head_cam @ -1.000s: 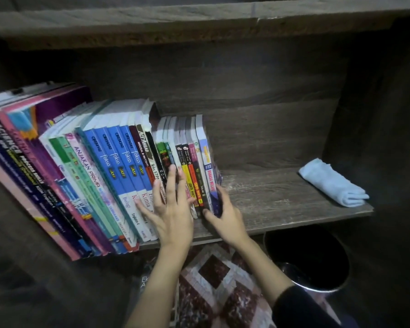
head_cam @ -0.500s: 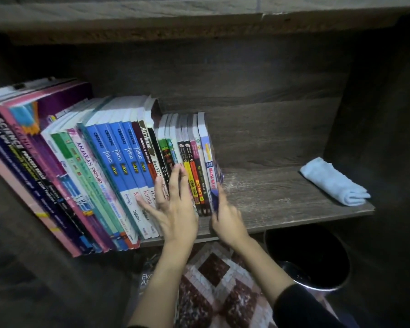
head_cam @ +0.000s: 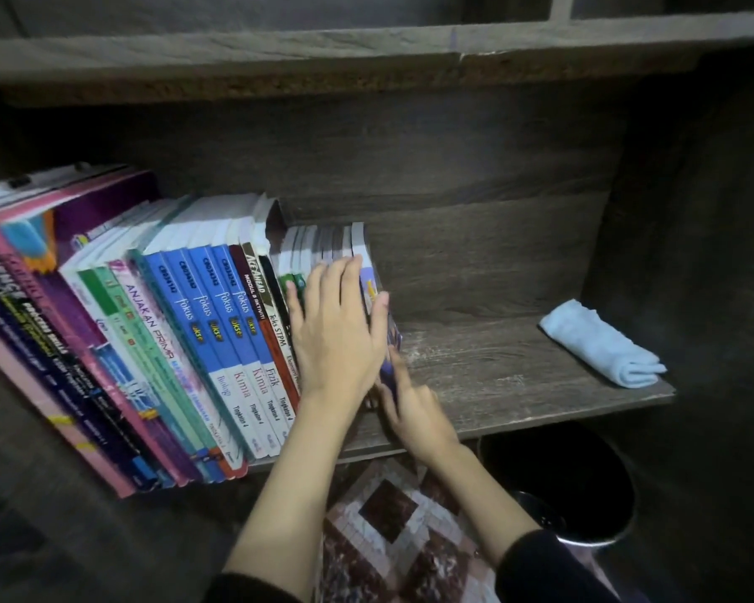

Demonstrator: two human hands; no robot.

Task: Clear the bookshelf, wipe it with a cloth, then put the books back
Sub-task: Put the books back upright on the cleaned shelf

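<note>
Clearing appears in hand: we lay our left hand (head_cam: 338,328), fingers straight, across the small paperbacks (head_cam: 318,243) ending the row on the shelf (head_cam: 497,372), our right hand (head_cam: 414,411) touches their foot, grip unclear; next we clamp and withdraw them.

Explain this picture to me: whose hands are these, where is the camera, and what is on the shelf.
No machine here: a person's two bare hands, filmed from a camera worn on the head, looking down. The shelf holds a leaning row of large books, then small books, and a folded blue cloth at the right. The left hand lies flat on the small books' spines; the right hand touches their right side low down, its grip unclear. A bin stands below.
</note>
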